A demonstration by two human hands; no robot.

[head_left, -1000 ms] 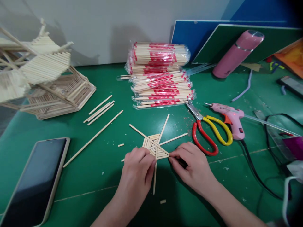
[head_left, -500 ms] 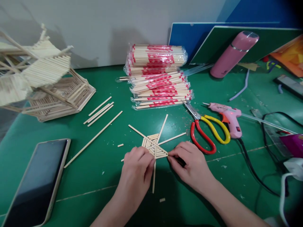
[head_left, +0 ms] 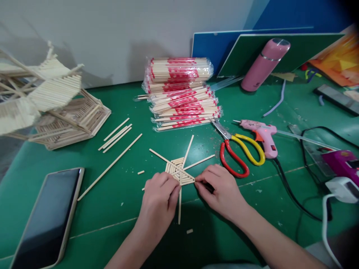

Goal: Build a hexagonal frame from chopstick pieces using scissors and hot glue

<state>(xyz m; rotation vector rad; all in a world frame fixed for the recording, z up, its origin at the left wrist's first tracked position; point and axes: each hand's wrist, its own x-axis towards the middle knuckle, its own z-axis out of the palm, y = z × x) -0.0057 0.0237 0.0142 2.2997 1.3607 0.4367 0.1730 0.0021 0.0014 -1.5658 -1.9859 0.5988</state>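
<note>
A flat star-shaped piece made of thin wooden sticks (head_left: 185, 171) lies on the green table, with crossed spokes and shorter sticks laid in rows between them. My left hand (head_left: 158, 196) is closed over its lower left side, thumb and fingertips pinching at a stick near the bottom spoke. Across from it, my right hand (head_left: 220, 190) pinches the lower right corner, where a spoke meets the outermost short stick. My fingers hide part of the left spoke. One long loose stick (head_left: 112, 164) and several shorter sticks (head_left: 116, 135) rest to the left.
Scissors (head_left: 227, 136) and a pink glue gun (head_left: 267, 134) with a cable lie right of my hands. Packed chopsticks (head_left: 182, 91) are piled behind. A stick-built model (head_left: 56, 93) and a phone (head_left: 47, 216) occupy the left; a pink flask (head_left: 262, 69) stands at back right.
The camera view has shifted slightly, moving most things a little left in the picture. Both hands keep the same pinch on the star-shaped piece.
</note>
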